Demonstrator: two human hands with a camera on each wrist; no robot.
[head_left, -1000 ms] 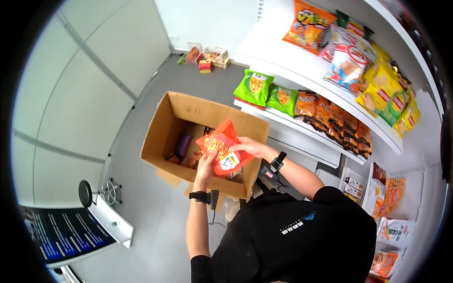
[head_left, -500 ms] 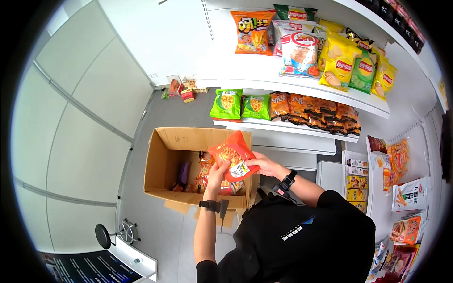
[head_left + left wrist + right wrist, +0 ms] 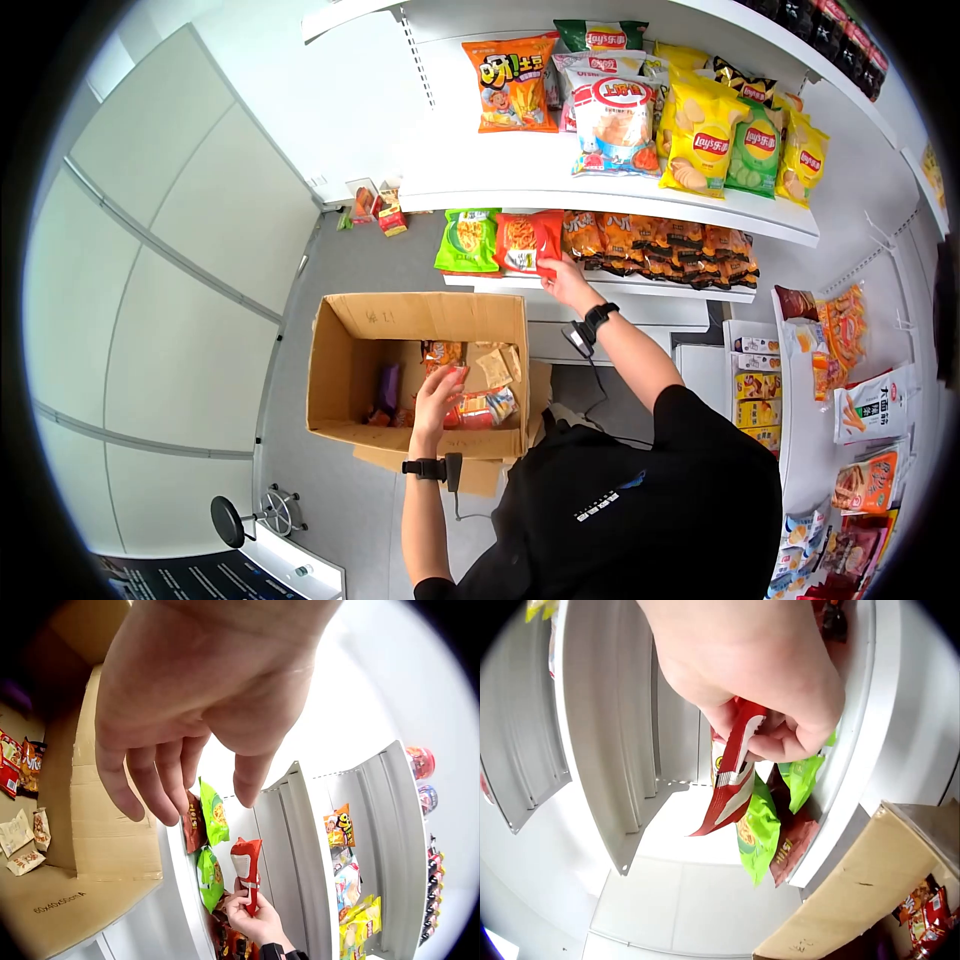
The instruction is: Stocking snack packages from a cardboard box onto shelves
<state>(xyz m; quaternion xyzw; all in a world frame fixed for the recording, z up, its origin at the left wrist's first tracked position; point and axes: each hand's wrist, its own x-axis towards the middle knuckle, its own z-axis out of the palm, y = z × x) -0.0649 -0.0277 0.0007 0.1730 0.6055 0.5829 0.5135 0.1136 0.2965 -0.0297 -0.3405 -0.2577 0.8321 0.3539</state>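
My right hand [image 3: 568, 284] pinches a red noodle-snack bag [image 3: 528, 243] by its edge, at the lower shelf. In the right wrist view, the thumb and curled fingers grip the top of this bag [image 3: 733, 776] above green bags [image 3: 759, 829]. In the head view it sits between one green bag [image 3: 467, 240] and a row of orange-and-black packets [image 3: 660, 245], covering the second green bag. My left hand [image 3: 432, 402] hovers over the cardboard box [image 3: 415, 315], and the left wrist view shows its fingers [image 3: 172, 776] loosely bent with nothing between them.
Inside the box lie several packets, among them a purple one [image 3: 389, 388] and small beige ones [image 3: 493, 367]. The upper shelf [image 3: 480, 175] juts out above the lower one and bears several chip bags [image 3: 615, 120]. A stool [image 3: 228, 521] stands at left.
The red bag, earlier held in both hands above the box, is now at the lower shelf in the right hand alone. The left hand has let go and stayed over the box.
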